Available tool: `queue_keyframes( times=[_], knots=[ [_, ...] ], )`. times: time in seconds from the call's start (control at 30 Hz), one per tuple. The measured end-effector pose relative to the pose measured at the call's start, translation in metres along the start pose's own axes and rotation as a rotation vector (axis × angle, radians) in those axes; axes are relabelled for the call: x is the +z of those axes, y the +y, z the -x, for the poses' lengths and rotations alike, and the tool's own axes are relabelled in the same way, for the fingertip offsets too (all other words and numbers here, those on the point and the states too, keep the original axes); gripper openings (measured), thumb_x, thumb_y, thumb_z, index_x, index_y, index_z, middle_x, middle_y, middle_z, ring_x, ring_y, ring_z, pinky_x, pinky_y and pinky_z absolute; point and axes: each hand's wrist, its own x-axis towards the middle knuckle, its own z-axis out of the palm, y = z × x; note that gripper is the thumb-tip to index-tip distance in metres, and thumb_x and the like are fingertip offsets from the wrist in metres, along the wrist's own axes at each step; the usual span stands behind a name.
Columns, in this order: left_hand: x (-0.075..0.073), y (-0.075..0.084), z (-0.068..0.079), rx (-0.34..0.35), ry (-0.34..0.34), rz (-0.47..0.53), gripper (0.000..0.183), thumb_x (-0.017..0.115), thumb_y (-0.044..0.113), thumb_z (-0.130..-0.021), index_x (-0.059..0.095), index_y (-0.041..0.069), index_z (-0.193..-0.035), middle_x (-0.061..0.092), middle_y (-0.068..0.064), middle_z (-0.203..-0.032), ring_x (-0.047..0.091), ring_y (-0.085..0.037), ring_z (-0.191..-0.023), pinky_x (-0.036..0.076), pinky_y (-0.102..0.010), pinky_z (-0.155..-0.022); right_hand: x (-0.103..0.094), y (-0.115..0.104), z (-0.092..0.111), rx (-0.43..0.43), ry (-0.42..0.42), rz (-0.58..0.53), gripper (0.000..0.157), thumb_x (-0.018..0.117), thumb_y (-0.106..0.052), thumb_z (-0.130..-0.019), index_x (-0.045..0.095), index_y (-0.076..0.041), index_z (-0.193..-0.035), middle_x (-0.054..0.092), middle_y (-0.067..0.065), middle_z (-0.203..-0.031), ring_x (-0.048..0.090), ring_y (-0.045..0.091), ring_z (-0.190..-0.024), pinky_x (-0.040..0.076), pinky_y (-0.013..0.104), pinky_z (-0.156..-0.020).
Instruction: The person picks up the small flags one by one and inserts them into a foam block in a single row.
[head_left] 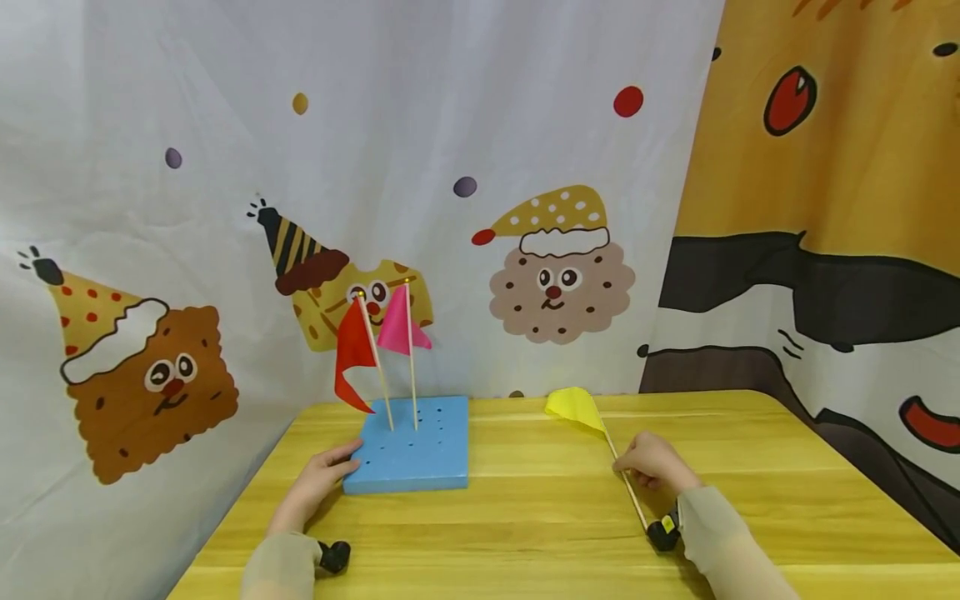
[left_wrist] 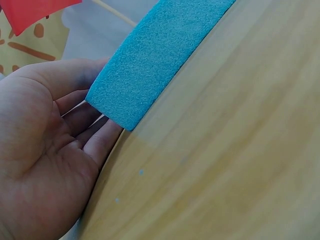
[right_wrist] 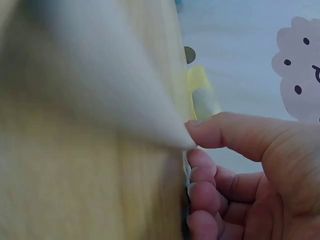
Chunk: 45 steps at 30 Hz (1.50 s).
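Note:
A blue foam block with small holes in its top lies on the table, left of the middle. Two flags on thin wooden sticks stand in it: a red flag, leaning left, and a pink flag, nearly upright. My left hand rests against the block's left side, fingers fairly straight at its edge; the left wrist view shows the block's front face beside the palm. With thumb and fingertips my right hand pinches the stick of a yellow flag. Its cloth points away from me.
The wooden table ends at the back by a white curtain printed with cartoon biscuits. A patterned orange and black cloth hangs at the right. Black wrist cameras sit on both wrists, the right one close to the yellow flag's stick end.

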Motion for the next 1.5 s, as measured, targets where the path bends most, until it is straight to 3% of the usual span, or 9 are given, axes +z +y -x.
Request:
queue_keyframes(
  times=[0.13,0.3,0.5,0.6,0.73,0.87,1.03,1.3,1.5],
  knots=[
    [0.0,-0.001,0.0,-0.001,0.002,-0.003,0.05,0.059,0.028,-0.084,0.046,0.013,-0.129,0.034,-0.012,-0.137,0.023,-0.03,-0.128,0.024,-0.047,-0.1,-0.001,-0.002,0.001,0.045,0.022,0.021,0.038,0.068,-0.011,-0.066,0.035,-0.015,-0.047,0.033,-0.002,-0.042,0.028,0.012,-0.035,0.029,0.022,-0.031],
    [0.002,-0.002,0.001,0.028,0.013,0.005,0.048,0.059,0.025,-0.085,0.046,0.011,-0.129,0.033,-0.012,-0.137,0.025,-0.029,-0.127,0.024,-0.046,-0.1,-0.003,-0.001,0.0,0.099,0.08,0.04,0.027,0.065,-0.016,-0.069,0.047,-0.009,-0.051,0.047,0.004,-0.048,0.043,0.014,-0.038,0.043,0.028,-0.036],
    [0.001,0.0,0.001,-0.01,0.026,-0.01,0.049,0.059,0.028,-0.084,0.047,0.013,-0.128,0.036,-0.012,-0.136,0.026,-0.029,-0.127,0.025,-0.047,-0.1,-0.005,0.003,-0.003,0.113,0.088,-0.043,0.021,0.063,-0.013,-0.072,0.053,-0.004,-0.057,0.053,0.007,-0.052,0.048,0.016,-0.04,0.046,0.03,-0.039],
    [0.0,0.0,0.0,-0.038,0.028,-0.015,0.049,0.06,0.03,-0.083,0.048,0.015,-0.128,0.037,-0.01,-0.135,0.026,-0.029,-0.127,0.025,-0.047,-0.1,-0.004,0.005,-0.004,0.113,0.066,-0.108,0.014,0.064,-0.013,-0.074,0.057,0.0,-0.072,0.054,0.008,-0.057,0.05,0.016,-0.042,0.047,0.03,-0.041],
    [0.0,-0.001,0.0,-0.047,0.02,-0.018,0.05,0.06,0.032,-0.083,0.048,0.015,-0.128,0.036,-0.01,-0.136,0.025,-0.029,-0.127,0.025,-0.047,-0.1,-0.003,0.009,-0.006,0.124,0.034,-0.2,0.032,0.067,-0.015,-0.075,0.055,0.004,-0.099,0.054,0.009,-0.064,0.051,0.016,-0.045,0.048,0.03,-0.044],
    [0.001,-0.001,0.001,-0.018,0.011,0.003,0.05,0.059,0.029,-0.084,0.046,0.013,-0.129,0.034,-0.012,-0.137,0.026,-0.029,-0.127,0.025,-0.047,-0.1,-0.004,0.012,-0.01,0.126,-0.011,-0.271,0.046,0.067,-0.018,-0.076,0.049,0.006,-0.111,0.058,0.008,-0.067,0.052,0.013,-0.046,0.048,0.029,-0.045],
    [0.001,-0.001,0.001,0.022,0.006,0.019,0.049,0.058,0.023,-0.085,0.044,0.009,-0.13,0.033,-0.013,-0.137,0.027,-0.029,-0.126,0.025,-0.046,-0.1,-0.006,0.014,-0.012,0.099,-0.071,-0.34,0.046,0.059,-0.024,-0.083,0.047,0.008,-0.114,0.064,0.012,-0.074,0.053,0.011,-0.048,0.049,0.028,-0.047],
    [0.002,0.002,0.002,0.039,0.0,0.024,0.048,0.058,0.021,-0.085,0.044,0.007,-0.129,0.033,-0.015,-0.137,0.026,-0.029,-0.126,0.025,-0.046,-0.1,-0.006,0.012,-0.011,0.12,-0.06,-0.416,0.043,0.056,-0.028,-0.085,0.05,0.009,-0.107,0.062,0.016,-0.077,0.059,0.018,-0.055,0.051,0.03,-0.053],
    [0.001,0.002,0.003,0.048,-0.013,0.024,0.049,0.058,0.021,-0.086,0.043,0.007,-0.13,0.032,-0.015,-0.137,0.027,-0.03,-0.126,0.026,-0.046,-0.1,-0.008,0.007,-0.009,0.047,-0.166,-0.465,0.047,0.051,-0.019,-0.089,0.04,0.014,-0.121,0.063,0.02,-0.085,0.061,0.017,-0.06,0.051,0.027,-0.053]
  ],
)
